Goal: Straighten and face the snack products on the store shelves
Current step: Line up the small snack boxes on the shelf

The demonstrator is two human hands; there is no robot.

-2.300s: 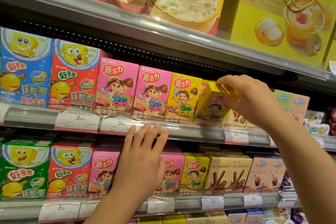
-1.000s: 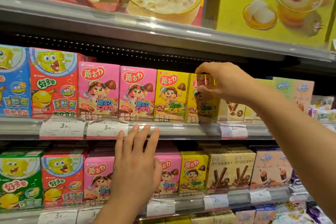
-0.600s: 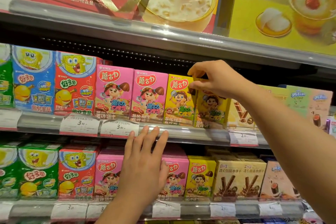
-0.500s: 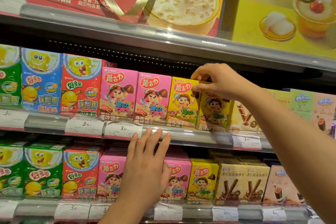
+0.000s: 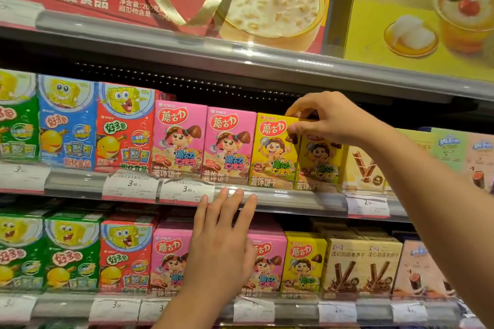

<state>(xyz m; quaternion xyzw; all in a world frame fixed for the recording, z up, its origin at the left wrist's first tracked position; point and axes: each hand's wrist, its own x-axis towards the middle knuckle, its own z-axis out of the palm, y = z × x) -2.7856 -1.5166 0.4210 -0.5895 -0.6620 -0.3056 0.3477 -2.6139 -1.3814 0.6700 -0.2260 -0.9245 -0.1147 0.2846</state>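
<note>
My right hand (image 5: 328,117) pinches the top of a yellow cartoon biscuit box (image 5: 320,163) on the middle shelf. That box stands upright, face forward, set slightly behind another yellow box (image 5: 272,152) on its left. Two pink boxes (image 5: 203,139) of the same brand stand further left. My left hand (image 5: 222,243) lies flat with straight fingers against the pink boxes (image 5: 171,254) of the lower shelf, its fingertips touching the middle shelf's rail (image 5: 294,200).
Red (image 5: 124,125), blue (image 5: 66,120) and green (image 5: 16,117) cartoon boxes fill the left of the middle shelf. Stick-biscuit boxes (image 5: 361,165) stand right of the held box. The lower shelf carries matching rows. Large gift boxes (image 5: 417,8) sit on the top shelf.
My right hand has set the yellow box down upright into the row and turned it face forward. My left hand stays on the lower shelf's boxes.
</note>
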